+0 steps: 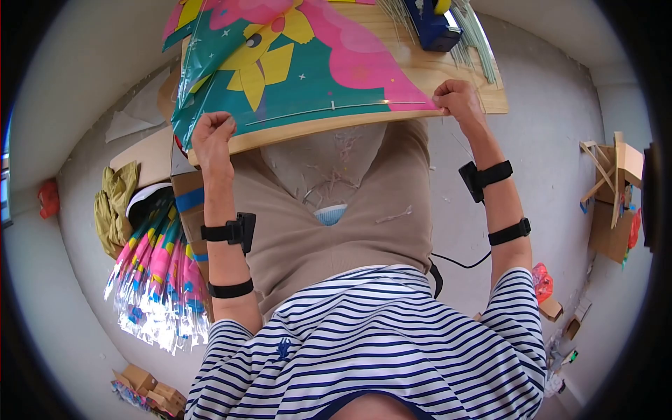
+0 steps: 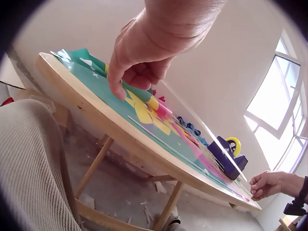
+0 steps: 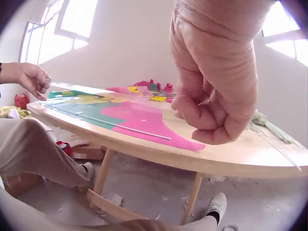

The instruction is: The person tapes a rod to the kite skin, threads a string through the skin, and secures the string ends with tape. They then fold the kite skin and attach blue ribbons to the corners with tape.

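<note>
A printed sheet (image 1: 294,84) in teal, pink and yellow, thin and shiny, lies over the wooden table. Along its near edge lies a slim pale rod (image 1: 294,116) with a small sleeve around its middle. My left hand (image 1: 213,143), thumb against fingers, is over the sheet's left corner. At the pink right tip, my right hand (image 1: 460,103) has its fingers curled in a pinch. Between the hands stretches a strip of clear tape (image 2: 207,128), one end in each hand, above the sheet in the left wrist view.
A blue tape dispenser (image 1: 432,28) with a yellow core stands at the table's far right, beside a bundle of thin rods (image 1: 479,52). The wooden table (image 1: 490,101) has a rounded near edge by my knees. Folded colourful sheets (image 1: 157,280) hang at the left.
</note>
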Available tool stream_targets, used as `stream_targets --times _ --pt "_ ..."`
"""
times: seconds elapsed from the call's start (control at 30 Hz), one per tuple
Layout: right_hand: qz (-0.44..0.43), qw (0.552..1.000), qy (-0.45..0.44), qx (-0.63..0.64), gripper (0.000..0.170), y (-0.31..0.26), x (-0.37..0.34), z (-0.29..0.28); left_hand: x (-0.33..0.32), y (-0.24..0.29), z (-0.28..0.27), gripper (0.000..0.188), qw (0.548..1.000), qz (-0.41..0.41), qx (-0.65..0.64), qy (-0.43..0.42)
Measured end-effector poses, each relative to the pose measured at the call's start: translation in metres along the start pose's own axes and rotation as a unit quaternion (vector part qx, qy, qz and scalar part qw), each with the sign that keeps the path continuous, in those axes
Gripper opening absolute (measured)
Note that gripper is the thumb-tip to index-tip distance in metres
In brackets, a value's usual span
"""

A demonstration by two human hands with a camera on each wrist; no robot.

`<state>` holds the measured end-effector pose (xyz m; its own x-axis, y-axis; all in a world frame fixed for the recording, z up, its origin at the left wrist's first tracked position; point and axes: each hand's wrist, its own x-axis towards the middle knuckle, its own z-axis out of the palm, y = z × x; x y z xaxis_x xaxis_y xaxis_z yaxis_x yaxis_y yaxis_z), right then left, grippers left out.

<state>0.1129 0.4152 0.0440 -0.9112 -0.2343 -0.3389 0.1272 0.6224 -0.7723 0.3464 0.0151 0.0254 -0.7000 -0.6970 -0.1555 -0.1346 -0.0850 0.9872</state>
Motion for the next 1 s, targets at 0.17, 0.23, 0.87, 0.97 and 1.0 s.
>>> stream_targets --times 0.17,0.23,0.87,0.97,1.0 --pt "-0.033 0.991 0.035 -0.124 0.012 0.002 0.004 0.000 0.000 -0.002 0.000 0.010 1.000 0.007 0.016 0.005" --pt "-0.018 0.987 0.039 -0.153 0.015 0.002 0.006 0.000 0.000 -0.003 0.001 0.010 1.000 0.008 0.022 0.007" --pt "0.028 0.954 0.055 -0.294 0.023 0.001 0.021 0.017 -0.005 -0.006 0.003 0.007 0.997 0.015 0.063 0.032" --pt "0.032 0.953 0.055 -0.295 0.024 0.000 0.020 0.018 -0.006 -0.004 0.004 0.007 0.997 0.011 0.068 0.032" --pt "0.034 0.953 0.056 -0.295 0.024 0.000 0.020 0.019 -0.006 -0.004 0.004 0.007 0.997 0.010 0.072 0.032"
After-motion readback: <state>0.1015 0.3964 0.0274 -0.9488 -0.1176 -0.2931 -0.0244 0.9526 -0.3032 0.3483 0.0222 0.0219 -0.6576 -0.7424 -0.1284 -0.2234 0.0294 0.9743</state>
